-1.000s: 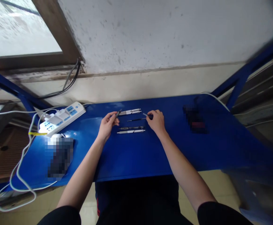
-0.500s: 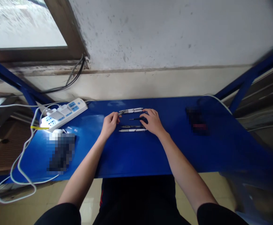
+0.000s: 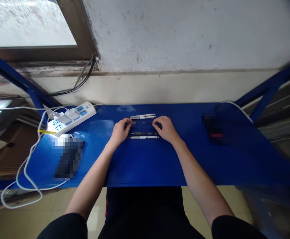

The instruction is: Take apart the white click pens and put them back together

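Note:
My left hand [image 3: 121, 131] is closed in a pinch on a short grey pen barrel part [image 3: 134, 122], which points right. Facing it, my right hand [image 3: 166, 127] pinches a thin dark pen refill [image 3: 148, 123] with its lighter tip toward the left. The two pieces are nearly in line, just above the table; whether their ends touch is too small to tell. Behind them lie two white-and-grey pens [image 3: 143, 116] side by side. In front are a dark pen [image 3: 144, 133] and a white-and-grey pen [image 3: 144, 137], roughly parallel.
The blue table [image 3: 145, 162] runs up to the wall. On the left are a white power strip [image 3: 72, 118] with plugs, looped white cables [image 3: 27, 176] and a blurred dark item [image 3: 68, 159]. Another blurred dark object [image 3: 213, 129] lies on the right.
My right hand has brought the refill back and up, level with the barrel part in my left hand. The left hand has come slightly forward, away from the back pens. The view has shifted slightly.

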